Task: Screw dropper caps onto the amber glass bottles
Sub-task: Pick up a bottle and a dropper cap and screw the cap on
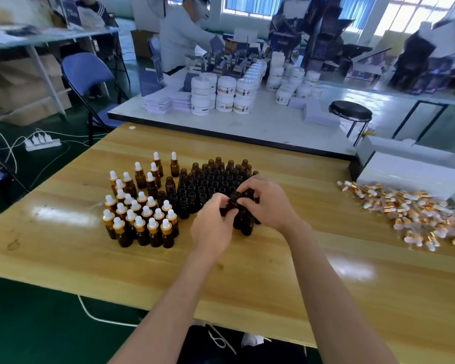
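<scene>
Amber bottle (232, 204) between both hands (212, 228) (269, 204)

Both forearms, the left (168, 298) and the right (334, 285), are uncovered up to the picture's lower edge. The left hand (213, 228) and right hand (269, 204) are bare too, as are the fingers (250, 183). Under the tabletop (63, 258) edge shows a white shoe (252, 339).
</scene>
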